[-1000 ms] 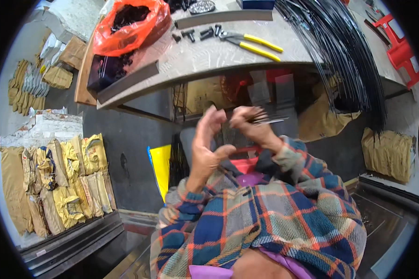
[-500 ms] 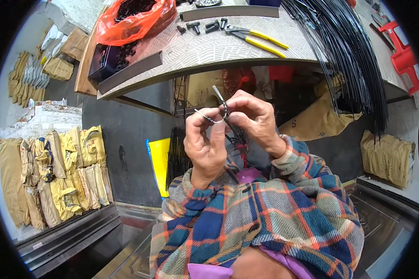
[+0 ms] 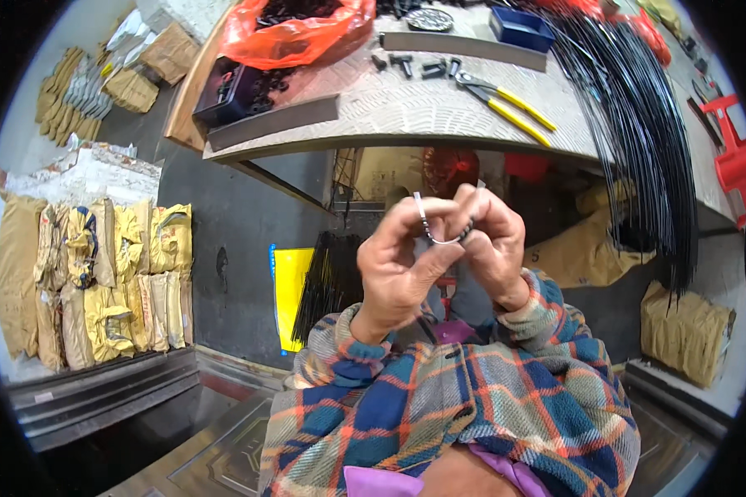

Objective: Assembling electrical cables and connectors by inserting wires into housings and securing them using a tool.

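Note:
Between my hands, a thin pale wire curves into a small loop, with dark beaded or twisted stretches along it. My left hand pinches it between thumb and fingers, and a whitish end sticks up beside the forefinger. On the other side of the loop, my right hand has its fingertips closed on the wire's dark stretch. The fingertips of both hands almost meet. Fingers hide part of the wire, so its full length cannot be seen.
Beyond my hands stands a workbench bearing yellow-handled pliers, small black fittings, a red plastic bag and a blue tray. Long black cables hang off its right side. Wrapped packages lie at left.
My hands have come closer together, and the wire between them now bends into a rounder loop. The view has shifted, so the bench and hands appear farther right and lower.

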`<state>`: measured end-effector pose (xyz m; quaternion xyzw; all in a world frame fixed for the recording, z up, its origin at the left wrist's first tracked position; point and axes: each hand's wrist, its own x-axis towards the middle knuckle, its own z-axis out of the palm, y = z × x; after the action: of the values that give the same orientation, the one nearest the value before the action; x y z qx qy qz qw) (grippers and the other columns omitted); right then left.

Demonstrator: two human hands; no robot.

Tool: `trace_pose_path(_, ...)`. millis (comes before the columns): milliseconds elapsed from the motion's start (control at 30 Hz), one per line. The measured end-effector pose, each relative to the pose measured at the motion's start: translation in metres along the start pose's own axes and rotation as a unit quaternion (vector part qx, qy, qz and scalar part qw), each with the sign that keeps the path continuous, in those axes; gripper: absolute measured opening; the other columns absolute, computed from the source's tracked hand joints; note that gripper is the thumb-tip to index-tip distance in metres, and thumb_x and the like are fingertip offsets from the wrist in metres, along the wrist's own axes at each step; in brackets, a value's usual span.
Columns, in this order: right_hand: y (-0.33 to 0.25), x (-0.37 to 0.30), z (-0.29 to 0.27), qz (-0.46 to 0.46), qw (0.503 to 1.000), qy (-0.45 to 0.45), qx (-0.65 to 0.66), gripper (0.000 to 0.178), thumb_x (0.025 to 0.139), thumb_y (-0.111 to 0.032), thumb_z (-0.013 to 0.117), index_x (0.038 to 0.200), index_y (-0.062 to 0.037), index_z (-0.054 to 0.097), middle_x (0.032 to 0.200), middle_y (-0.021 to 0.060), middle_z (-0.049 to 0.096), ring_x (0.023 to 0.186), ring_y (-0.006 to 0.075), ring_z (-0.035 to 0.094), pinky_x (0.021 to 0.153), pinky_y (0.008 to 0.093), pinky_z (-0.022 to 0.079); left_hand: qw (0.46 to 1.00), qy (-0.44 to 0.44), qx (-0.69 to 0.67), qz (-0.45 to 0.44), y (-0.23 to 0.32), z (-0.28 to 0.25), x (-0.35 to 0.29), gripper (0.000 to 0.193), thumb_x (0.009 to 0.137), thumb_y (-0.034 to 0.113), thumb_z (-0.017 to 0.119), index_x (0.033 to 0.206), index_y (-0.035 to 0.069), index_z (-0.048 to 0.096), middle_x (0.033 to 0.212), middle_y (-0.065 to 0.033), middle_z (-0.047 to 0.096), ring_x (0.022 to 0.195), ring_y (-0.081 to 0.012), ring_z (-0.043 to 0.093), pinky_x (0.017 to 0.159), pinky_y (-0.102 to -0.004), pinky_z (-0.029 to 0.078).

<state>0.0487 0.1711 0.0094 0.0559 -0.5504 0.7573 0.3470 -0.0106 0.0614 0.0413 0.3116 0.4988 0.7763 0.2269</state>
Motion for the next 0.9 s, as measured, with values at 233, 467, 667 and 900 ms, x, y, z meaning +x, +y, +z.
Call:
trace_pose_path(233,-0.024,0.087,-0.011,0.289,0.828,-0.479,0.042,0.017,0.070,-0.009,0.072,0.076,0.0034,0.061,0.069,0.0085,0.062,0.061,0.0111,0.056,0.055,0.0254,0.044,0.959,-0.226,-0.117,-0.127,0.011,-0.055,0.009,0.023,0.067,0.017,0.076,0.078,0.000,0.066,0.069,-0.0041,0.055,0.066,-0.0121,0.050,0.060,-0.0247,0.037)
trace_pose_path(467,0.140,0.226,0.048,-0.052,0.833,-0.261,-0.485,0.025,0.080,-0.025,0.060,0.088,-0.0020,0.062,0.076,0.0134,0.063,0.071,0.0231,0.062,0.064,0.0321,0.048,0.976,-0.122,-0.162,-0.082,-0.003,-0.069,0.006,0.012,0.068,0.000,0.067,0.080,-0.001,0.063,0.065,-0.0044,0.050,0.065,-0.0146,0.045,0.061,-0.0269,0.035)
trace_pose_path(667,0.203,0.255,0.062,-0.051,0.657,-0.237,-0.714,0.035,0.074,-0.043,0.060,0.076,-0.0077,0.060,0.076,0.0123,0.063,0.076,0.0305,0.062,0.063,0.0405,0.049,0.969,-0.087,-0.209,-0.094,-0.020,-0.074,-0.003,0.014,0.069,0.003,0.068,0.082,0.001,0.064,0.065,-0.0030,0.048,0.063,-0.0137,0.042,0.059,-0.0256,0.033)
trace_pose_path(900,0.040,0.193,0.027,0.195,0.919,-0.307,-0.150,0.024,0.078,-0.015,0.065,0.096,-0.0003,0.060,0.087,0.0010,0.059,0.084,0.0082,0.054,0.077,0.0256,0.044,0.974,0.026,-0.222,-0.022,-0.024,-0.061,0.002,0.020,0.068,-0.001,0.062,0.085,0.001,0.053,0.073,-0.0057,0.047,0.067,-0.0145,0.041,0.066,-0.0279,0.035)
